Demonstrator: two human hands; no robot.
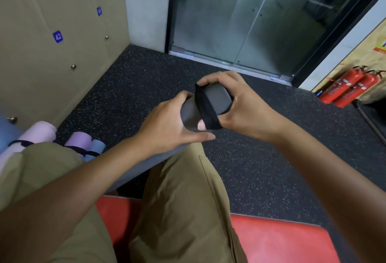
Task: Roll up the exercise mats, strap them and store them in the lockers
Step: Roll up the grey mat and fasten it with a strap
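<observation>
A rolled dark grey mat [217,97] lies across my knee, its far end pointing toward the glass door. A black strap [205,106] loops around that end. My left hand [173,125] grips the roll just behind the strap, thumb pressed on the mat. My right hand [242,104] pinches the strap at its top and bottom against the roll. The near part of the mat [137,166] is partly hidden under my left forearm.
Strapped pink [37,135], purple [80,141] and blue [97,148] rolled mats lie on the floor at the left, beside beige lockers [52,54] numbered 42 and 41. I sit on a red bench [271,239]. Glass doors [240,22] stand ahead; fire extinguishers [346,87] at the right.
</observation>
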